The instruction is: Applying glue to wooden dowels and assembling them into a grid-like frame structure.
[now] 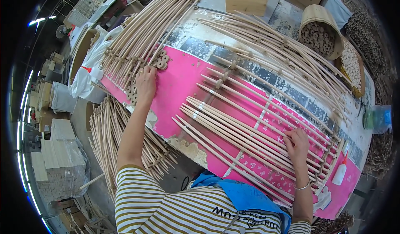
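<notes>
My left hand [146,84] is at the pink sheet's left part, fingers curled down among small wooden rings [162,61]. Whatever its fingertips hold is hidden. More rings [131,95] lie beside that wrist. My right hand [297,144], with a bangle on its wrist, has thumb and fingers pinched on one of the long pale wooden rods [241,123]. Several such rods lie side by side across the pink sheet [173,96]. Some of the farther ones carry rings near their left ends [219,83], and their right ends meet a slatted wooden rack [323,163].
Bundles of rods lie at the far left [154,25], the far right [283,46] and below the table's left edge [121,138]. A wooden bucket [310,15] of rings lies tipped at the back right. Glue bottles stand left [96,73] and lie right [340,173].
</notes>
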Action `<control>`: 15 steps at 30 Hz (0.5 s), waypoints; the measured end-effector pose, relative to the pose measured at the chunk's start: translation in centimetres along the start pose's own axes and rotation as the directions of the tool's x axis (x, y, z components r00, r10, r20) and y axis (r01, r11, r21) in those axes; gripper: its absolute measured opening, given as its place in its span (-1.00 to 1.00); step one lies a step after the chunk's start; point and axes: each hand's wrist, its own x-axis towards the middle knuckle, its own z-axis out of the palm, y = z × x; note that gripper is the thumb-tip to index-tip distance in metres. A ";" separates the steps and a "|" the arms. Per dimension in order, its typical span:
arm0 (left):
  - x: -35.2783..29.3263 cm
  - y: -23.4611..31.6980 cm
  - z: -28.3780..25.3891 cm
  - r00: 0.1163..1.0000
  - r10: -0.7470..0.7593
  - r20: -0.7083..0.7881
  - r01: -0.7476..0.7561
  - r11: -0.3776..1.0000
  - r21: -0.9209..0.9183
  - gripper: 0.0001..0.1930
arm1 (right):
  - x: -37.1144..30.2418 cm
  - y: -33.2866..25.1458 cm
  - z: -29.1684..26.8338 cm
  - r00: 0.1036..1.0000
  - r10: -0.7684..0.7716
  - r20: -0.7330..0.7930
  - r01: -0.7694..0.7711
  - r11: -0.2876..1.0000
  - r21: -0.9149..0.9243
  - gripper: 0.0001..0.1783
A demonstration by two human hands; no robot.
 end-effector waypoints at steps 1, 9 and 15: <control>0.0 -0.1 0.1 1.000 0.006 -0.012 -0.006 1.000 0.011 -0.83 | 0.0 0.0 0.0 1.000 -0.002 0.004 0.002 1.000 0.016 -0.84; -0.1 4.9 0.3 0.964 -0.233 0.131 0.223 0.428 -0.876 -0.70 | -0.4 -0.8 0.0 0.975 0.221 -0.014 -0.209 0.938 0.278 -0.87; -0.7 10.0 -1.0 0.919 -0.250 0.304 0.336 0.094 -0.937 -0.74 | -0.3 -1.0 0.1 0.990 0.124 -0.066 -0.106 0.967 0.232 -0.87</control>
